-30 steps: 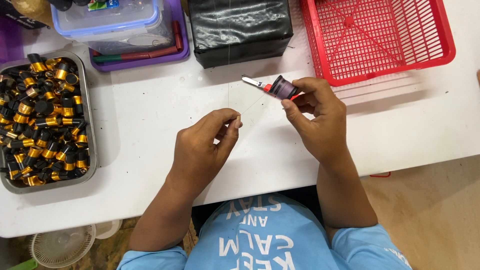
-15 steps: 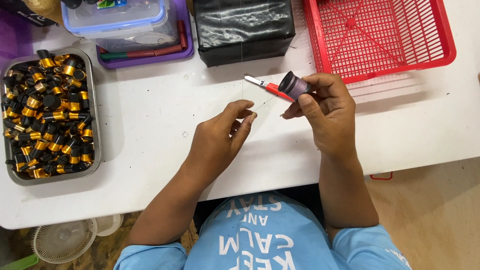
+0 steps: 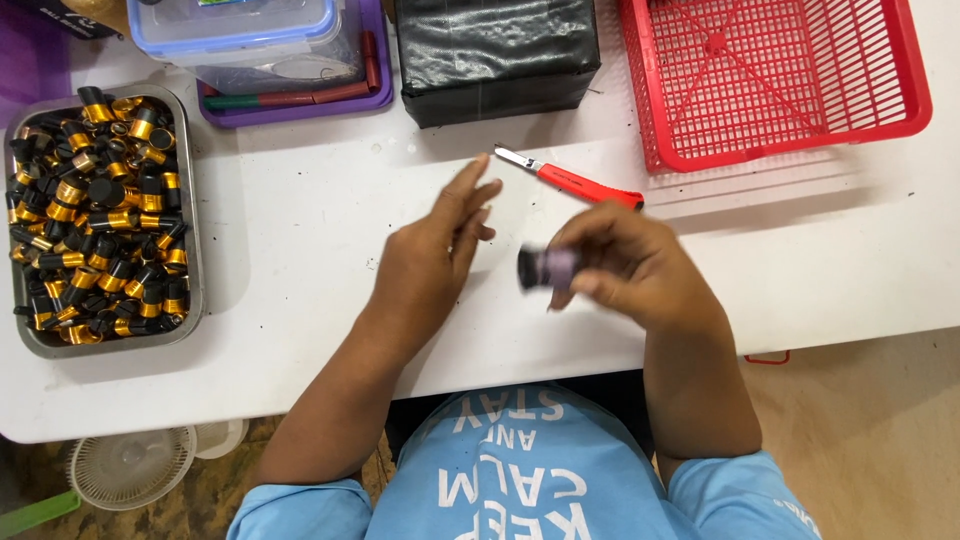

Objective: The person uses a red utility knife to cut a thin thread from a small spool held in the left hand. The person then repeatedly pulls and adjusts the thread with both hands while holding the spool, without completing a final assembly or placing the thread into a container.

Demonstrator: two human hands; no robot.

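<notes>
A metal tray brims with glossy black-and-gold caps; the red mesh basket sits empty. Right hand fingers clamp a small purple cylinder (blurred) above the desk; left hand fingers apart.

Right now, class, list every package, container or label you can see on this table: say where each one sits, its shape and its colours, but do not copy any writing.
Black wrapped box: top centre, rectangular, glossy black wrap.
Clear lidded tub: top left, rectangular, blue-rimmed lid, resting in a purple tray.
Metal tray: left edge, rectangular, full of black-and-gold caps.
Red basket: top right, rectangular plastic mesh.
Small purple-and-black bottle: in the right hand, blurred.
</notes>
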